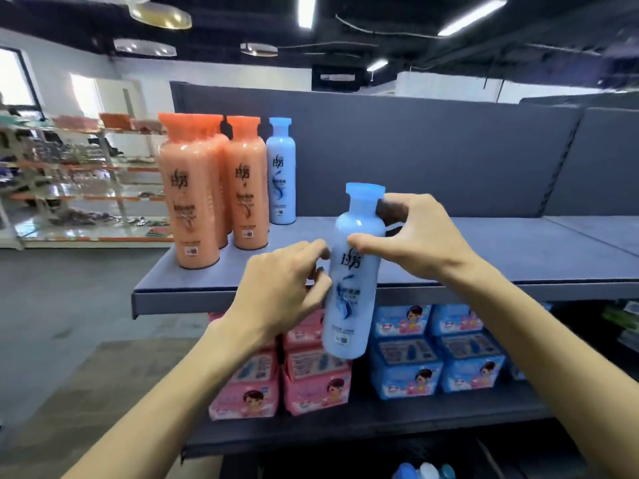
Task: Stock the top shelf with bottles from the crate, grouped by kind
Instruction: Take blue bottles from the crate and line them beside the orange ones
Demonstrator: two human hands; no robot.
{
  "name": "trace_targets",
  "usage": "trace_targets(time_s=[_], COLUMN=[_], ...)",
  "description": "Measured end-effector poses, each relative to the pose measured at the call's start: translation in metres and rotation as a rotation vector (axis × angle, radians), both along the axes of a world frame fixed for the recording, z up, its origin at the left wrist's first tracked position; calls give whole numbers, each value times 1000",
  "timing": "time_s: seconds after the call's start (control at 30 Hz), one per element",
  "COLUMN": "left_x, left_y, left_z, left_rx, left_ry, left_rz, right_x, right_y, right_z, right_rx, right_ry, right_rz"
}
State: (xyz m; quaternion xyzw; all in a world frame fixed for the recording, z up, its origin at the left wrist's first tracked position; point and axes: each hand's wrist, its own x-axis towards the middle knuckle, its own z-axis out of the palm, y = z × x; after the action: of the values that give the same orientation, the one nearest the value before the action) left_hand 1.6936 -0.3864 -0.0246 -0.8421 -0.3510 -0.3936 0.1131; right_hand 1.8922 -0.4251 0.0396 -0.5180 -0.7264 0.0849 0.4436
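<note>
1. You hold a blue bottle (352,281) in the air with both hands. It is nearly upright, leaning slightly, and its label faces you.
2. The bottle hangs just in front of the front edge of the top shelf (484,250). Its cap rises above the shelf surface, and its base dips below the shelf lip.
3. Your right hand (415,236) grasps the upper part of the bottle. The thumb presses the front at the shoulder, and the fingers curl behind the neck, just under the cap.
4. Your left hand (280,288) grips the bottle's left side at mid-height, beside the label. Its fingers and thumb are curled in against the plastic.
5. The top shelf is grey, with a grey back panel (415,150) behind it.
6. At the shelf's left end, the orange bottles (193,202) stand upright and close together. The front one is near the shelf edge.
7. Just to their right, toward the back, a second blue bottle (281,174) stands upright. It has the same shape and label as the one you hold.
8. On the lower shelf (345,433), pink packs (311,385) are stacked on the left and blue packs (408,371) on the right.
9. A few bottle tops (427,471) show at the bottom edge of the view. You cannot tell what holds them.
</note>
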Motion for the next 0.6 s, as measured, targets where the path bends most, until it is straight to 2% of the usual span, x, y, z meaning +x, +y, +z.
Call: trace_targets(time_s=[0.27, 0.4, 0.6], left_x=[-14, -23, -29], left_y=[25, 40, 54], left_z=[51, 67, 74], left_rx=[109, 128, 105], left_ry=[15, 61, 25], left_rz=[41, 97, 121], right_x=[-17, -25, -34], right_y=[28, 46, 82], right_z=[56, 64, 74], right_rx=[59, 120, 97], right_ry=[37, -61, -87], right_rz=[34, -8, -50])
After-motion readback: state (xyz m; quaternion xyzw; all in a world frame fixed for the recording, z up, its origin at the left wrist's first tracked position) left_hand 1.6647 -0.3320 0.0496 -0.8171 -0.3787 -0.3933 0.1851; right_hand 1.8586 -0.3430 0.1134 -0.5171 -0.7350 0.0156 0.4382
